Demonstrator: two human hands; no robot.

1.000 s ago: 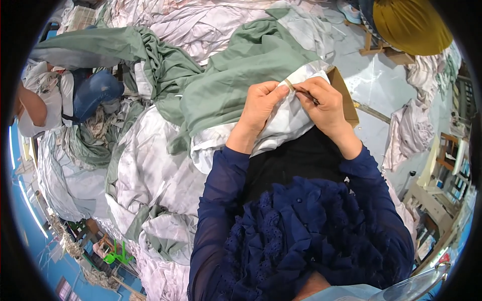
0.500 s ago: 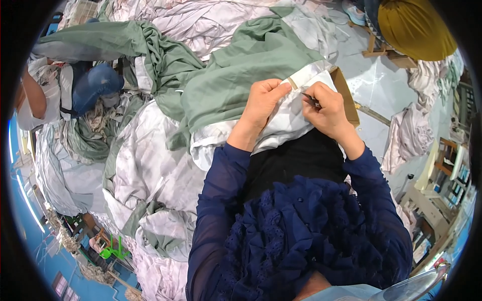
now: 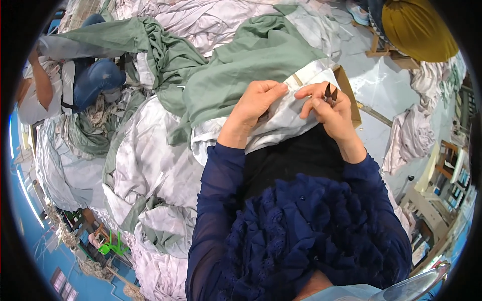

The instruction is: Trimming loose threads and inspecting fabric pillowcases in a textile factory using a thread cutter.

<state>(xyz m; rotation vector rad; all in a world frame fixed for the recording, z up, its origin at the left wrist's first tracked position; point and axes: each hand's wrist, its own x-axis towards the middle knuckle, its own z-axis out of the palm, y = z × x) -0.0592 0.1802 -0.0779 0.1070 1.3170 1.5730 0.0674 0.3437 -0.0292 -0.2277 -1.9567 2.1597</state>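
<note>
A large cloth [image 3: 241,70], green on one face and white on the other, lies over my lap. Its white hem [image 3: 306,75] carries a narrow beige strip. My left hand [image 3: 258,103] is closed at the hem, thumb and forefinger pinching the fabric. My right hand [image 3: 329,108] holds small dark thread snips [image 3: 330,94] in its palm, their two pointed blades sticking up and apart. The thumb and forefinger of that hand are spread beside the hem. Whether a thread runs between my hands is too fine to tell.
A brown cardboard-like box edge [image 3: 347,95] stands just beyond the cloth. Heaps of pale cloth [image 3: 150,145] lie to the left and far side. Another person's arm [image 3: 42,83] and denim-covered knee [image 3: 100,83] are at the left. Someone in a mustard garment [image 3: 416,30] sits far right.
My right hand has drawn slightly away from the hem and turned, its fingers spreading and the snips' blades now pointing upward. My left hand stays at the hem, shifted slightly left.
</note>
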